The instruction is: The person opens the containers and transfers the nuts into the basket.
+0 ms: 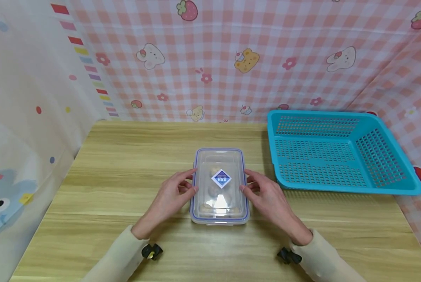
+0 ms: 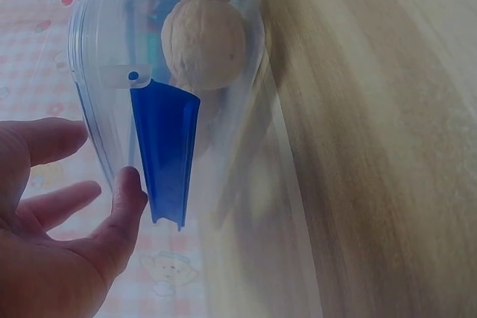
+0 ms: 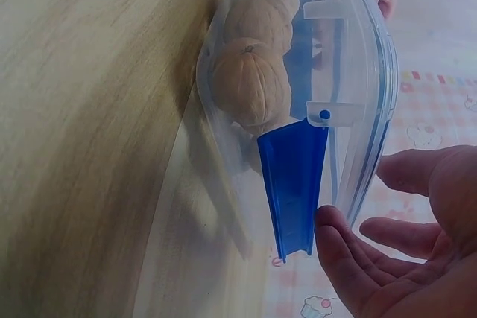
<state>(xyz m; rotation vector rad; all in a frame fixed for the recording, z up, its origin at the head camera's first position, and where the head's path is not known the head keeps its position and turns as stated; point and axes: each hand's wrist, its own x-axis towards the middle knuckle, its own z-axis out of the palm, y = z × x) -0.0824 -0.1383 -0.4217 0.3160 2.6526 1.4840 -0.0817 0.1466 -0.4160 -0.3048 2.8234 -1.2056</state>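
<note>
A clear plastic food container (image 1: pixel 219 160) with a blue-lined lid and a diamond label sits on the wooden table in the head view. Walnuts (image 2: pixel 205 42) show through its side in both wrist views. My left hand (image 1: pixel 171 194) holds its left edge with thumb and bent fingers. On the opposite edge, my right hand (image 1: pixel 266 194) does the same. In the left wrist view, fingertips are beside a blue side latch (image 2: pixel 168 158). The right wrist view shows a fingertip at the lower end of another blue latch (image 3: pixel 294 191).
A turquoise perforated basket (image 1: pixel 337 188) stands at the right of the table (image 1: pixel 125 156). Patterned pink and white cloth (image 1: pixel 210 58) hangs behind the table and along its sides.
</note>
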